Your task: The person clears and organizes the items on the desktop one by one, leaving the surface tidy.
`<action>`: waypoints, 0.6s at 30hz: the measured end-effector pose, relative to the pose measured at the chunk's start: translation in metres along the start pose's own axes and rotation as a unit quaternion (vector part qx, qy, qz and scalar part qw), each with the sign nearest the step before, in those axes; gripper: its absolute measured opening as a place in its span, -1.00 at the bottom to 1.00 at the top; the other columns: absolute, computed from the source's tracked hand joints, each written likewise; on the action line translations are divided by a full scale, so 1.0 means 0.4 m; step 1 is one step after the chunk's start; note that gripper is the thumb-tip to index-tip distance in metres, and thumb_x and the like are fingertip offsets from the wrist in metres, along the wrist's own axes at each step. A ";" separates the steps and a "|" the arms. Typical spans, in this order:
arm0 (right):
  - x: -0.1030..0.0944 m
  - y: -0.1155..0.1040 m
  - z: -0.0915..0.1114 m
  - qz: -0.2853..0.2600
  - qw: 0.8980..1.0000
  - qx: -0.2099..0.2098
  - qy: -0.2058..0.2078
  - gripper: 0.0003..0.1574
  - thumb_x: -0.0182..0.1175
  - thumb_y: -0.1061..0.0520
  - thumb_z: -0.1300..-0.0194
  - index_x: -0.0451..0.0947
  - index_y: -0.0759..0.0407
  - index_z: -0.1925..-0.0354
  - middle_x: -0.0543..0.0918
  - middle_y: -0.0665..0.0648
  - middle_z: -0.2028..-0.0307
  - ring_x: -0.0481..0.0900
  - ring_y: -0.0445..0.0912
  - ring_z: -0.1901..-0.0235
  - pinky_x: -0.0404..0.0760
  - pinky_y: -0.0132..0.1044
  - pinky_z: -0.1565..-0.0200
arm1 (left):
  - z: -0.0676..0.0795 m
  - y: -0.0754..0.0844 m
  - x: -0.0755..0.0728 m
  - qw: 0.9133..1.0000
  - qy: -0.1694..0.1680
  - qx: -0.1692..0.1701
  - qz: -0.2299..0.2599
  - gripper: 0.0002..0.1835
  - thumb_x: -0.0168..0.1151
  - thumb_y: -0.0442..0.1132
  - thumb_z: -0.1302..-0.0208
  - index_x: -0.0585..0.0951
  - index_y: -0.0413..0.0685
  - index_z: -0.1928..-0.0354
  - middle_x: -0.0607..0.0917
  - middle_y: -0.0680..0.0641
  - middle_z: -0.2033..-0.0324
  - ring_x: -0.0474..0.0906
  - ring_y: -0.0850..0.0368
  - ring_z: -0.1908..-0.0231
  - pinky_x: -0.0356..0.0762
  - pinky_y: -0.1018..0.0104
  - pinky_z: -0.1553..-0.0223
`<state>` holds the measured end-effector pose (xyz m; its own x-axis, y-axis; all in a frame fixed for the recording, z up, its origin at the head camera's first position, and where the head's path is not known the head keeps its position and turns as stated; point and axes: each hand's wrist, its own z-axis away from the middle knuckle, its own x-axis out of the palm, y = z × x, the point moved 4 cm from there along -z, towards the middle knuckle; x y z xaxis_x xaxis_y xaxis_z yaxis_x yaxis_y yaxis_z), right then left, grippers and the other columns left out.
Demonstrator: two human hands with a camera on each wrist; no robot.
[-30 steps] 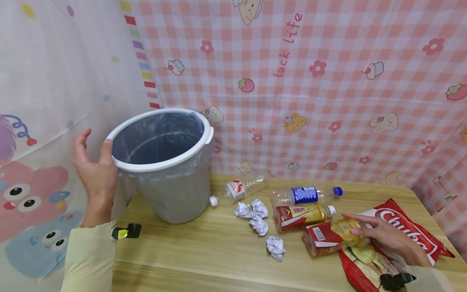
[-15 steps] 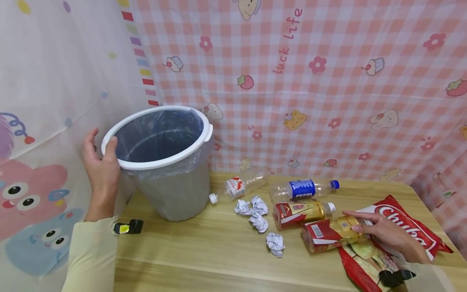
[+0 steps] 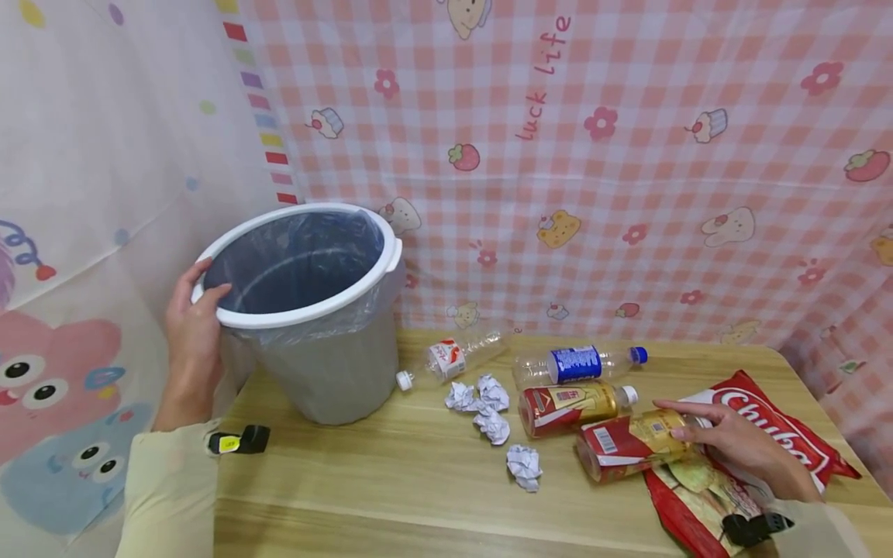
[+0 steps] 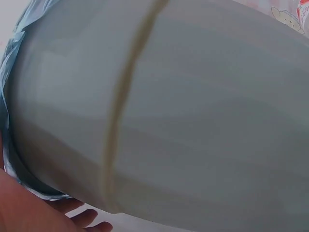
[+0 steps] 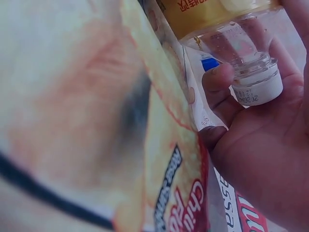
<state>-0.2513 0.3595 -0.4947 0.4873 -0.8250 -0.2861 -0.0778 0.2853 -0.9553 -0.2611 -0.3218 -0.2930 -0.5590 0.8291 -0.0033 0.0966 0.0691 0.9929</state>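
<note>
A grey trash bin with a white rim and clear liner stands at the left of the table. My left hand grips the near-left rim, thumb over the inside and fingers outside; the left wrist view shows the bin's grey wall up close. On the right, my right hand holds a red-and-gold labelled plastic bottle round its capped end. The bottle lies on its side, and its white cap faces my palm in the right wrist view. Beneath that hand is a Chuba chip bag.
Behind the held bottle lie a similar red-and-gold bottle and a Pepsi bottle. A clear bottle lies beside the bin. Several crumpled paper balls rest mid-table. A pink checked cloth hangs behind the wooden table.
My left hand has moved right and closed over the bin's rim. The right hand stays at the bottle with little visible movement. The head view has shifted slightly.
</note>
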 end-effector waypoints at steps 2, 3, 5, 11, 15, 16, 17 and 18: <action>-0.001 -0.004 0.001 0.000 1.000 -0.005 0.000 -0.44 0.08 0.31 -0.42 0.31 0.40 -0.34 0.51 -0.40 -0.15 0.39 -0.55 -0.10 0.46 -0.51 0.02 | 0.000 -0.004 0.000 1.000 -0.002 -0.002 0.002 -0.48 -0.05 -0.21 -0.47 0.35 0.26 -0.43 0.21 0.14 -0.48 0.26 0.17 -0.37 0.18 0.27 -0.38; -0.002 -0.006 0.003 0.005 1.000 -0.007 0.002 -0.44 0.08 0.31 -0.42 0.32 0.40 -0.34 0.52 -0.38 -0.16 0.38 -0.56 -0.11 0.44 -0.53 0.02 | 0.000 -0.005 0.000 1.000 -0.002 -0.001 -0.002 -0.48 -0.05 -0.22 -0.46 0.34 0.26 -0.43 0.20 0.15 -0.48 0.23 0.17 -0.38 0.17 0.26 -0.39; -0.005 -0.011 0.006 0.030 0.999 -0.009 0.014 -0.44 0.10 0.29 -0.42 0.35 0.37 -0.33 0.51 -0.40 -0.15 0.34 -0.59 -0.11 0.41 -0.55 0.03 | -0.001 -0.006 0.002 1.000 -0.002 0.005 -0.009 -0.47 -0.06 -0.22 -0.46 0.34 0.25 -0.43 0.20 0.14 -0.48 0.20 0.18 -0.39 0.14 0.25 -0.40; -0.017 -0.029 0.018 0.062 0.997 0.019 0.052 -0.43 0.14 0.22 -0.41 0.38 0.26 -0.35 0.45 -0.51 -0.07 0.36 -0.58 -0.05 0.46 -0.49 0.06 | -0.002 -0.010 0.002 1.000 0.011 0.023 -0.018 -0.46 -0.14 -0.27 -0.43 0.37 0.23 -0.41 0.24 0.10 -0.46 0.18 0.17 -0.37 0.12 0.28 -0.39; -0.022 -0.033 0.024 0.056 0.996 0.043 0.062 -0.41 0.14 0.19 -0.43 0.37 0.19 -0.37 0.41 -0.54 -0.03 0.39 -0.55 -0.01 0.51 -0.44 0.09 | -0.002 -0.012 0.001 0.999 0.019 0.022 -0.018 -0.46 -0.15 -0.28 -0.41 0.39 0.23 -0.39 0.26 0.10 -0.45 0.20 0.16 -0.34 0.15 0.31 -0.35; -0.021 -0.033 0.025 0.050 0.996 0.044 0.062 -0.41 0.13 0.19 -0.43 0.37 0.19 -0.38 0.41 -0.54 -0.03 0.40 -0.54 -0.01 0.51 -0.43 0.09 | -0.001 -0.013 0.001 0.999 0.019 0.022 -0.016 -0.46 -0.15 -0.28 -0.41 0.39 0.24 -0.39 0.26 0.10 -0.45 0.20 0.15 -0.33 0.15 0.31 -0.35; -0.020 -0.034 0.026 0.049 0.996 0.042 0.061 -0.42 0.12 0.20 -0.43 0.36 0.19 -0.38 0.41 -0.54 -0.04 0.38 -0.55 -0.02 0.50 -0.43 0.08 | -0.001 -0.013 0.001 0.999 0.020 0.024 -0.016 -0.46 -0.15 -0.28 -0.41 0.39 0.23 -0.39 0.26 0.09 -0.45 0.20 0.16 -0.33 0.16 0.32 -0.34; -0.019 -0.035 0.026 0.045 0.996 0.040 0.060 -0.42 0.11 0.21 -0.44 0.36 0.19 -0.38 0.41 -0.54 -0.05 0.37 -0.57 -0.03 0.50 -0.44 0.08 | 0.000 -0.014 0.002 0.999 0.020 0.026 -0.017 -0.46 -0.15 -0.28 -0.41 0.39 0.22 -0.39 0.27 0.09 -0.45 0.20 0.15 -0.33 0.17 0.32 -0.33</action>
<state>-0.2448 0.3671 -0.4784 0.3743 -0.8452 -0.3816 -0.0436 0.3950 -0.9176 -0.2621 -0.3216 -0.2986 -0.5944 0.8036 -0.0310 0.1195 0.1264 0.9847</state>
